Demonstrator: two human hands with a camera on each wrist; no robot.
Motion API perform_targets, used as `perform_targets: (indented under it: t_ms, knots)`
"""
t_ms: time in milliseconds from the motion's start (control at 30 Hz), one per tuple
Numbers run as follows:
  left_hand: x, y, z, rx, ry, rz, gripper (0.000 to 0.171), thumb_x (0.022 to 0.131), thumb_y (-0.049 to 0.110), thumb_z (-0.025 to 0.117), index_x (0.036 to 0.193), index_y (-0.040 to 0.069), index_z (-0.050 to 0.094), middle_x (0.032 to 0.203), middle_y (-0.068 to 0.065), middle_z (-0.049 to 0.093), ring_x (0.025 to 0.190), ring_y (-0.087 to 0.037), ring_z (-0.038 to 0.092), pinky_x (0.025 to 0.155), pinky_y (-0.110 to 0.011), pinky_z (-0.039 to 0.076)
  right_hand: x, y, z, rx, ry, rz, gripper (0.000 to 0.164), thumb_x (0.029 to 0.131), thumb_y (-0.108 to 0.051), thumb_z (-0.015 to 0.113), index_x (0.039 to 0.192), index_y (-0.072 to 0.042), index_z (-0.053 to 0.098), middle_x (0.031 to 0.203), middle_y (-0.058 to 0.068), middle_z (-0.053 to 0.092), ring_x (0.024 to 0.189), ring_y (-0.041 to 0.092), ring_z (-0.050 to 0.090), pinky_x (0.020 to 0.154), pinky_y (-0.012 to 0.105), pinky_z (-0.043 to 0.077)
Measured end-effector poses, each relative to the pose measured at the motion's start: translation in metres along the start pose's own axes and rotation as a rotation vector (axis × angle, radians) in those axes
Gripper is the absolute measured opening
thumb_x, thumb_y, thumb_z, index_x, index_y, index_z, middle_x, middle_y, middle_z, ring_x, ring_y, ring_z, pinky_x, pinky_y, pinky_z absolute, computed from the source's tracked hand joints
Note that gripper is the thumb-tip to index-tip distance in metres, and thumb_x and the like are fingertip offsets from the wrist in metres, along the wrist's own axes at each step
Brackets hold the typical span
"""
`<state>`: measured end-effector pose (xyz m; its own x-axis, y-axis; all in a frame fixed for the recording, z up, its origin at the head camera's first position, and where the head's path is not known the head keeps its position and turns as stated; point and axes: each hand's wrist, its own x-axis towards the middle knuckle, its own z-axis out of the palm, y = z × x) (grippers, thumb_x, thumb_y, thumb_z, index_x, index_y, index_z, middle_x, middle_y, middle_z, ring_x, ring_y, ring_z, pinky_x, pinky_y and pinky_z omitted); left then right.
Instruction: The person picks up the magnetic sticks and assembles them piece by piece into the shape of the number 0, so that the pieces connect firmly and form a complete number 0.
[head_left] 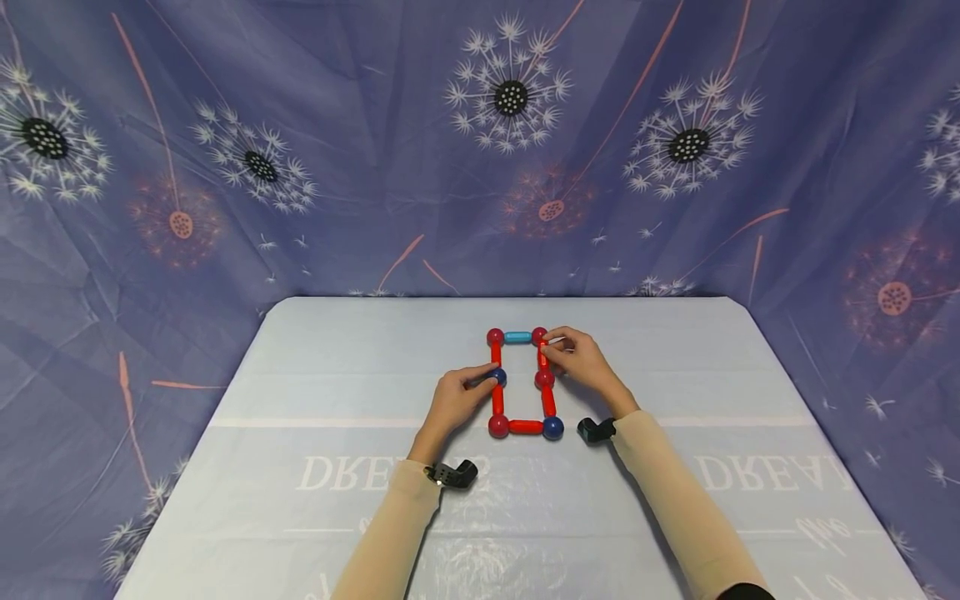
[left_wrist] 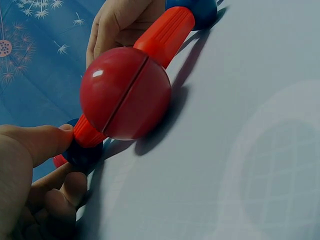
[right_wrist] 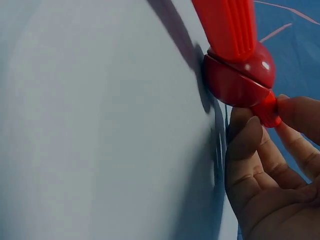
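A rectangular frame of red and blue balls joined by short rods lies on the table. My left hand [head_left: 452,402] pinches the blue ball [head_left: 498,377] midway along the frame's left side; in the left wrist view, thumb and fingers close around this blue ball [left_wrist: 84,154]. On the right side, my right hand [head_left: 585,360] pinches the upper red rod [head_left: 543,360], just below the top right red ball [head_left: 539,335]. The right wrist view shows that red rod [right_wrist: 267,111] between thumb and fingers, beyond a red ball [right_wrist: 239,77]. A light blue rod [head_left: 517,337] forms the top edge.
The frame's near edge is a red rod [head_left: 526,427] between a red ball [head_left: 498,426] and a blue ball [head_left: 553,428]. A pale printed cloth covers the table [head_left: 315,358]. Behind it hangs a purple curtain [head_left: 360,167] with dandelions. Each wrist wears a black camera.
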<state>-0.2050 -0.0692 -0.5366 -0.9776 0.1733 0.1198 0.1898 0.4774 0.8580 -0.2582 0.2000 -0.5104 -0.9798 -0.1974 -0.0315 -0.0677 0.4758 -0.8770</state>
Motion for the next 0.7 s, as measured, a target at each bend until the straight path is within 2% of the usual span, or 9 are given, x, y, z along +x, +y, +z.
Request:
perform_targets:
  t_ms: [167, 333, 533, 700]
  knots:
    - [-0.0002, 0.0006, 0.0003, -0.001, -0.005, -0.007, 0.031, 0.097, 0.028, 0.072, 0.127, 0.023, 0.076, 0.126, -0.005, 0.074, 0.090, -0.017, 0.060, 0.079, -0.028, 0.049, -0.0006, 0.0007, 0.0016, -0.014, -0.018, 0.011, 0.032, 0.101, -0.021, 0.067, 0.130, -0.007, 0.063, 0.112, 0.020, 0.074, 0.074, 0.021, 0.067, 0.069, 0.033, 0.058]
    - [0.0000, 0.0007, 0.0001, -0.008, -0.004, -0.011, 0.031, 0.097, 0.027, 0.073, 0.127, 0.022, 0.075, 0.126, -0.005, 0.074, 0.091, -0.016, 0.061, 0.081, -0.029, 0.050, -0.0012, 0.0030, 0.0018, 0.003, -0.024, 0.018, 0.036, 0.101, -0.021, 0.067, 0.131, -0.003, 0.058, 0.111, 0.021, 0.074, 0.074, 0.020, 0.064, 0.067, 0.029, 0.055]
    - [0.0005, -0.0002, 0.0005, -0.005, 0.007, 0.011, 0.031, 0.096, 0.027, 0.073, 0.127, 0.021, 0.076, 0.125, -0.005, 0.074, 0.086, -0.015, 0.059, 0.077, -0.028, 0.049, 0.0010, 0.0045, 0.0025, 0.001, -0.030, 0.043, 0.038, 0.100, -0.024, 0.068, 0.130, -0.002, 0.057, 0.111, 0.020, 0.075, 0.074, 0.017, 0.063, 0.065, 0.027, 0.053]
    - [0.0000, -0.0007, 0.0013, -0.003, 0.007, 0.002, 0.032, 0.096, 0.028, 0.073, 0.127, 0.022, 0.076, 0.126, -0.004, 0.074, 0.090, -0.016, 0.061, 0.082, -0.029, 0.050, 0.0005, 0.0009, 0.0024, -0.003, -0.044, 0.068, 0.040, 0.101, -0.025, 0.067, 0.131, -0.002, 0.055, 0.112, 0.021, 0.074, 0.076, 0.019, 0.065, 0.065, 0.028, 0.053]
